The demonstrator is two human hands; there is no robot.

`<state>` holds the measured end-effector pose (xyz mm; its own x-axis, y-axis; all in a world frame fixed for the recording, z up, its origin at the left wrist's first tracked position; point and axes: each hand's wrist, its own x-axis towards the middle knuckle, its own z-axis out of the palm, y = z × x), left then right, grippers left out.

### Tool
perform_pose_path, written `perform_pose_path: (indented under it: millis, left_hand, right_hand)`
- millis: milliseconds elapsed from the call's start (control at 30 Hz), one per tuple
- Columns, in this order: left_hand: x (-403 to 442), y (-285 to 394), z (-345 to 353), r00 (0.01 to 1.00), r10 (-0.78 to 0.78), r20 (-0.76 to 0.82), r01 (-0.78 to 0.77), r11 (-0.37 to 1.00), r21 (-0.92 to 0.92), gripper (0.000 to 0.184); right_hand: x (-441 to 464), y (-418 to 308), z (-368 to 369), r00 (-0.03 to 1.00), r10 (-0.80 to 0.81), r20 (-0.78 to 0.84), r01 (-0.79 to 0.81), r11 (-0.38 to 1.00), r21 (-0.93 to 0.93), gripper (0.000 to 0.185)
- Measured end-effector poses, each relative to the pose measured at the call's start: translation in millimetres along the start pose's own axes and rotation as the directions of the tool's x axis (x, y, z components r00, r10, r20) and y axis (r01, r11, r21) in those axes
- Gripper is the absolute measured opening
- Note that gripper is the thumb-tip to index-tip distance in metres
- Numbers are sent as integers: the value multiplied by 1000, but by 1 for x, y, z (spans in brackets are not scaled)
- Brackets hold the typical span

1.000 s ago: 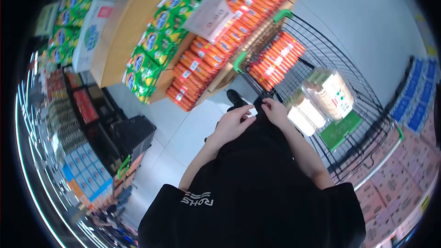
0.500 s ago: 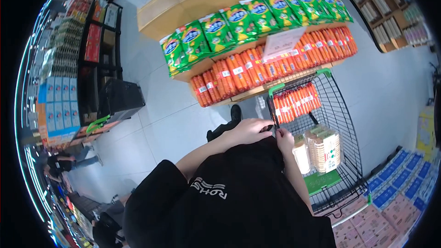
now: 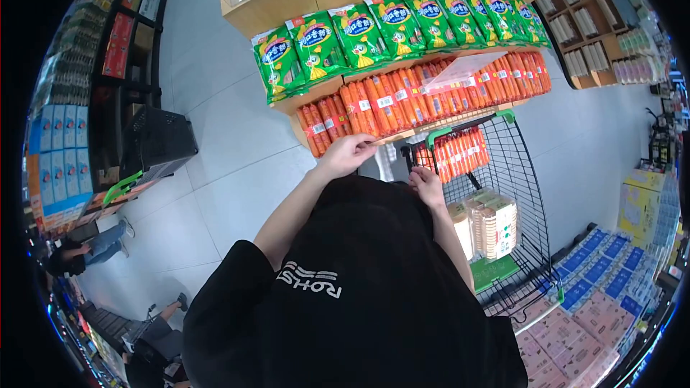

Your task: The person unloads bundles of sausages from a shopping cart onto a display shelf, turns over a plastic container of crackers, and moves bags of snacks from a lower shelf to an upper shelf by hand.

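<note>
My left hand [image 3: 345, 155] is at the front edge of the wooden display, just below orange-red sausage packs [image 3: 384, 104]. Its fingertips are pinched together; whatever they hold is too small to make out. Beside the near end of the shopping cart [image 3: 535, 205], my right hand [image 3: 427, 185] has its fingers curled closed, and its contents are hidden. Inside the cart are more sausage packs [image 3: 460, 154], clear-wrapped stacks of pale items [image 3: 496, 226] and a green panel [image 3: 494, 270]. Green bags [image 3: 359, 34] line the display above the sausages, and a price sign [image 3: 463, 70] tilts over them.
A black basket [image 3: 169, 140] with a green handle stands by dark shelving [image 3: 118, 100] at the left. People are at the lower left, one in jeans [image 3: 108, 242]. Pink boxes [image 3: 575, 330] and blue-and-white packs [image 3: 596, 269] are stacked right of the cart.
The view has turned, bringing the display across the front. My left hand has moved away from my right hand to the shelf edge. The white bit earlier at its fingertips no longer shows.
</note>
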<state>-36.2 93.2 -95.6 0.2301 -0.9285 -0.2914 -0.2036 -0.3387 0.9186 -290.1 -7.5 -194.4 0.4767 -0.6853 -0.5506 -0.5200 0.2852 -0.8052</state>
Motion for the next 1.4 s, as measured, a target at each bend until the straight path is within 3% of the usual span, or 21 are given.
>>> perform_pose_path:
  millis: [300, 433, 500, 600, 933, 1033, 1200, 1300, 1400]
  left_hand:
    - [11, -10, -21, 992, 15, 127, -23, 997, 68, 28]
    - [17, -7, -6, 977, 49, 208, -50, 999, 0, 28]
    - [19, 5, -3, 956, -30, 293, 20, 999, 36, 26]
    - [20, -3, 7, 948, -12, 320, 14, 1000, -5, 28]
    - [38, 4, 33, 894, -48, 446, 26, 998, 56, 26]
    - [43, 17, 54, 883, -54, 466, 14, 996, 89, 26]
    - [52, 14, 95, 874, -77, 480, 19, 992, 124, 25]
    - [60, 16, 120, 859, -103, 501, 27, 987, 156, 25]
    - [74, 24, 145, 868, -99, 487, 23, 987, 160, 25]
  right_hand:
    - [-4, -30, 31, 999, 36, 23, -38, 997, 64, 29]
    - [-4, -9, 38, 1000, -6, 25, 8, 997, -74, 29]
    - [-14, -19, 38, 999, -16, -32, 11, 989, -147, 29]
    - [-20, -15, 37, 998, 23, -62, -32, 987, -156, 31]
    - [-54, -9, 8, 972, 101, -214, -99, 995, 21, 27]
    - [-58, -7, -20, 937, 139, -321, -50, 962, 270, 24]
    - [-43, 30, -75, 862, 265, -432, -31, 878, 478, 22]
    - [-29, 67, -93, 842, 360, -403, -105, 841, 531, 21]
    - [-12, 117, -98, 812, 494, -310, -291, 804, 518, 22]
